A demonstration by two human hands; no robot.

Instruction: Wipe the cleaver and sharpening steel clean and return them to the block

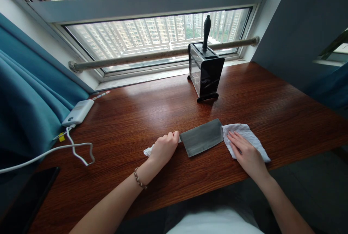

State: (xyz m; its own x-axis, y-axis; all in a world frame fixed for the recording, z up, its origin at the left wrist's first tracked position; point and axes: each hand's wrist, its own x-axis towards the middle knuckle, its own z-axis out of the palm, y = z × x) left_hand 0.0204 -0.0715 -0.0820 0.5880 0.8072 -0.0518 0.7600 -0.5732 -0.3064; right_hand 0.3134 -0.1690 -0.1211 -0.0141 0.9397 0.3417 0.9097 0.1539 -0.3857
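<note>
A cleaver with a broad grey rectangular blade lies low over the table in front of me, its blade reaching right. My left hand is closed around its handle, mostly hidden by the fingers. Something white and crumpled pokes out behind that fist, perhaps a wrap on the handle. At the blade's far end, a white cloth is spread on the table and meets the edge. My right hand rests on this cloth, fingers stretched out and lying flat along it.
Beyond the blade stands a black knife block with clear sides and a black-handled tool upright in it. Left are a white power bank, a white cable and a dark phone. A window rail runs behind.
</note>
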